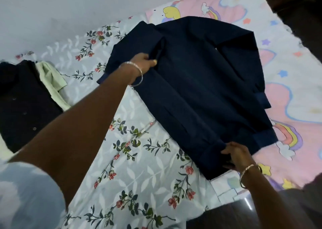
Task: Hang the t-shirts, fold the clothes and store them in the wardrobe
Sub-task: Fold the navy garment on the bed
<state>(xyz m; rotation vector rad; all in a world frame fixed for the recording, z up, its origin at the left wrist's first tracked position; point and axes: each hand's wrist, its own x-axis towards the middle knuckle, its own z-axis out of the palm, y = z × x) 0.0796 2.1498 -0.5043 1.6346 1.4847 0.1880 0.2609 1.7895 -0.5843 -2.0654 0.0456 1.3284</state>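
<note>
navy shirt (200, 89) spread on bed (139, 167), centre frame | left hand (144, 62) pinches its shoulder fold, centre-left | right hand (235, 154) grips its hem, lower right | dark garment (22, 103) far left

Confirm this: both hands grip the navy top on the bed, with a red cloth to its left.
Not red: the head view shows the cloth is pale green. The left hand and right hand do grip the navy top on the bed.
</note>
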